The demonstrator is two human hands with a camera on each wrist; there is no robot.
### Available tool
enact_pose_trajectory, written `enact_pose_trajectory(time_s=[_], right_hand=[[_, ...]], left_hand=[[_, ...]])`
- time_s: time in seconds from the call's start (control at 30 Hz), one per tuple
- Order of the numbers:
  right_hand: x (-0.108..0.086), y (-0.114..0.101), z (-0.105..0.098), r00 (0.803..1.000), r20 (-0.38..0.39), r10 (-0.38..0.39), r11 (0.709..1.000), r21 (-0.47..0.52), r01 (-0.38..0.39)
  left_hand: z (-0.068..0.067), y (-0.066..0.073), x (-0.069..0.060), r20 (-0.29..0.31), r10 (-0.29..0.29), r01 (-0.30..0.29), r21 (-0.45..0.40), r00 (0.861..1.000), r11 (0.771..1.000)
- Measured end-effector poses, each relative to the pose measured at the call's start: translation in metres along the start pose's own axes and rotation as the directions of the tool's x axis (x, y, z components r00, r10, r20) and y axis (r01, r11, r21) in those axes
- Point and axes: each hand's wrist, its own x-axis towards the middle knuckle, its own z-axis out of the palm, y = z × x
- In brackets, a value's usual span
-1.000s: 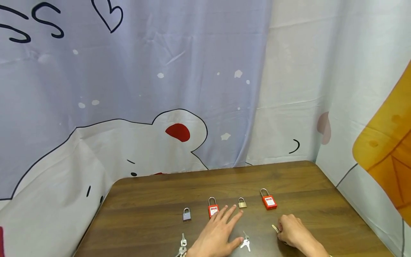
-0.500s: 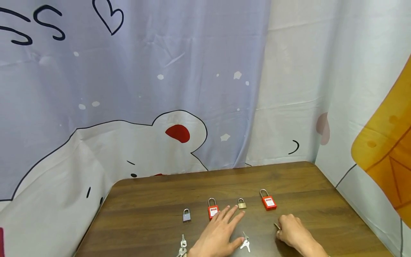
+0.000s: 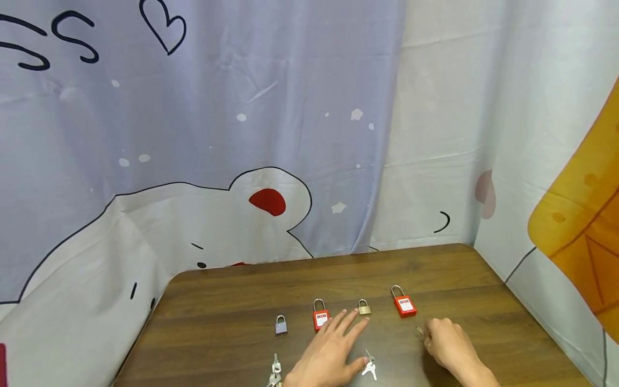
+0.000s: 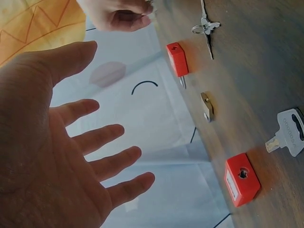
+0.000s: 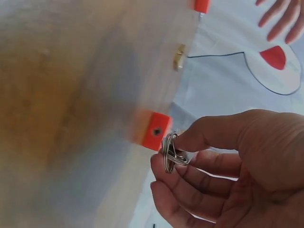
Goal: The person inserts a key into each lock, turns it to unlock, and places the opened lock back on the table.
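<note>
My right hand [image 3: 451,346] pinches a small bunch of metal rings and keys [image 5: 172,153] between thumb and fingers, just below the right red padlock [image 3: 405,305]. With fingers spread, my left hand [image 3: 329,352] is over the table near the other red padlock [image 3: 321,318], partly covering its lower edge; the left wrist view shows its palm [image 4: 52,156] holding nothing. Between the red padlocks stands a small brass padlock [image 3: 364,308]. Two key sets lie on either side of the left hand, one by the thumb [image 3: 369,366], one by the wrist [image 3: 275,371].
A grey padlock [image 3: 281,325] lies left of the red ones on the brown wooden table [image 3: 217,301]. Behind the table and along its sides hangs a printed curtain [image 3: 193,107].
My right hand has shifted slightly right and turned, with the keys in its fingers at a different angle. The left hand has stayed nearly still.
</note>
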Motion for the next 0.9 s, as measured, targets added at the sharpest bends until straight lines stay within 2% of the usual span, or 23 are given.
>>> enact_pose_trajectory(time_s=[0.2, 0.43, 0.9], right_hand=[[0.002, -0.004, -0.018, 0.994, -0.096, -0.046, 0.999, 0.006, 0.047], [0.004, -0.019, -0.043, 0.954, -0.270, -0.134, 0.991, -0.011, 0.136], [0.003, -0.049, -0.079, 0.901, -0.385, -0.199, 0.976, 0.005, 0.217]], left_hand=[[-0.001, 0.000, 0.003, -0.031, 0.007, -0.007, -0.021, 1.000, 1.000], [-0.008, 0.001, 0.006, -0.072, 0.010, -0.013, -0.042, 0.997, 0.999], [-0.017, -0.001, 0.005, -0.187, -0.010, -0.006, -0.084, 0.982, 0.996]])
